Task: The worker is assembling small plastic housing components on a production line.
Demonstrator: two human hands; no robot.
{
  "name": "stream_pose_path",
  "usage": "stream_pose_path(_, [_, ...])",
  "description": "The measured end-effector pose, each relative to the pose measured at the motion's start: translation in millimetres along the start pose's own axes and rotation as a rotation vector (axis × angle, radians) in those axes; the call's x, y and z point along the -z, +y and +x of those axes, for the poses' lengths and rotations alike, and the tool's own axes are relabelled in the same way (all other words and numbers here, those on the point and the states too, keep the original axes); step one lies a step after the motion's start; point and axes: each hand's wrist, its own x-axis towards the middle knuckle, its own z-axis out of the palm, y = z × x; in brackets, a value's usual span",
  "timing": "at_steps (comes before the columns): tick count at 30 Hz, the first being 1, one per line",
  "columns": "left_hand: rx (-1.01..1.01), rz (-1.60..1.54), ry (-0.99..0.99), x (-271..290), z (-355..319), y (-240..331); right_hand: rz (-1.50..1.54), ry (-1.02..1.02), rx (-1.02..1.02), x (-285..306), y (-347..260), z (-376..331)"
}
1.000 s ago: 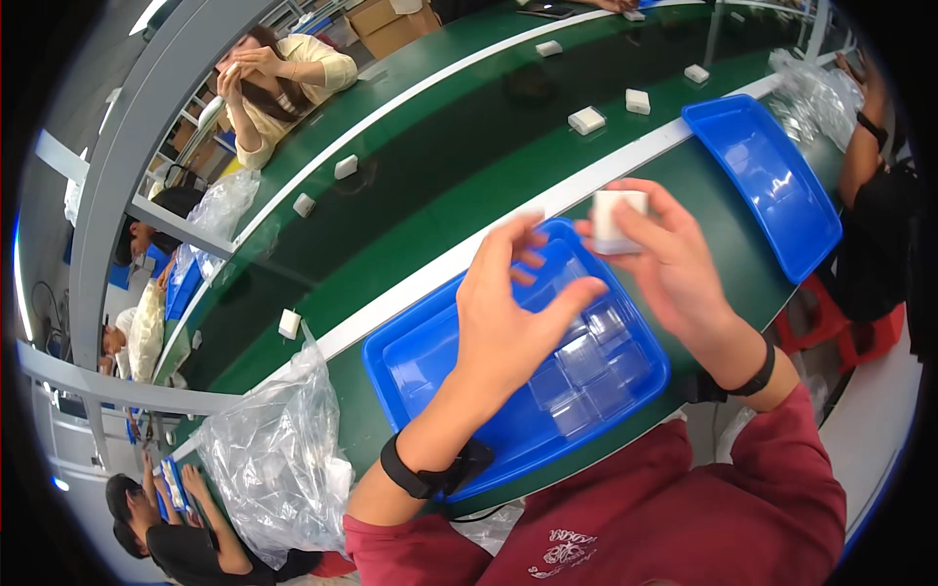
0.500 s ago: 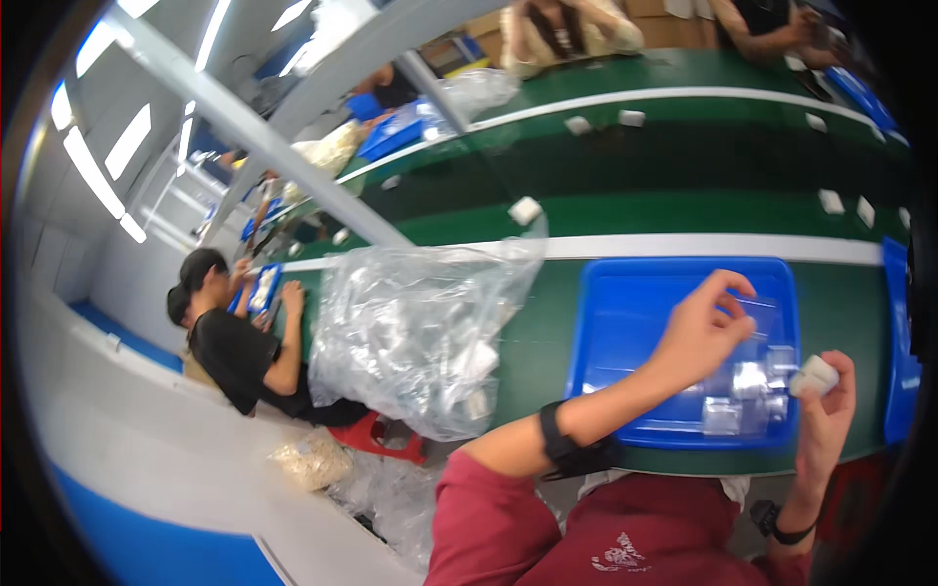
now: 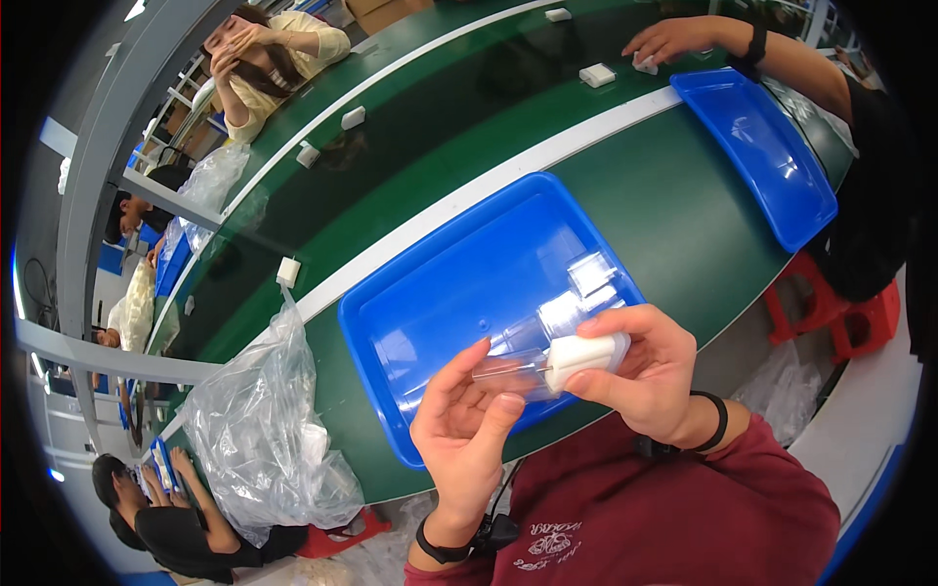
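Note:
In front of my chest, above the near edge of a blue tray [image 3: 459, 283], my two hands meet. Between the thumb and fingers of my left hand [image 3: 464, 439] is a clear plastic sleeve [image 3: 510, 371], pointing right. My right hand [image 3: 650, 376] grips a white block with rounded edges [image 3: 582, 361] by its top and bottom. The sleeve's end touches or overlaps the block's left face; how far it reaches in I cannot tell. More clear plastic pieces [image 3: 591, 278] lie in the tray's right part, partly hidden behind my right hand.
A large clear plastic bag [image 3: 269, 439] sits left of the tray. Beyond a white rail, a green belt [image 3: 420, 186] carries several white blocks [image 3: 597, 75]. To the right are another blue tray [image 3: 762, 161], a co-worker's hand [image 3: 669, 39] and a red stool [image 3: 860, 327]. A metal post [image 3: 83, 195] rises at left.
My view has turned rightward. My hands, apart before, have come together in front of me. The left hand has drawn back from over the tray, and the sleeve now meets the white block.

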Motion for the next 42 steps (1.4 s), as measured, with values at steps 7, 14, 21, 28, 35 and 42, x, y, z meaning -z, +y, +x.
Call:
stream_pose_path(7, [-0.144, 0.040, -0.021, -3, 2, -5, -0.164, -0.032, 0.066, 2, -2, 0])
stream_pose_path(14, [-0.206, 0.065, -0.005, 6, -5, -4, -0.331, -0.122, 0.131, 2, -6, 5])
stream_pose_path(21, [-0.138, 0.125, 0.014, 10, -6, -12, -0.420, -0.197, 0.004, 5, -21, 6])
stream_pose_path(28, [-0.125, 0.328, 0.021, 6, -11, -1, -0.234, -0.196, -0.242, 8, -18, 9])
stream_pose_path(35, [-0.062, 0.228, 0.054, 4, -21, 2, -0.051, -0.173, -0.461, 2, -22, 0])
stream_pose_path(42, [-0.113, 0.351, 0.034, -2, -21, 1, 0.044, -0.103, -0.544, 7, -22, 1])
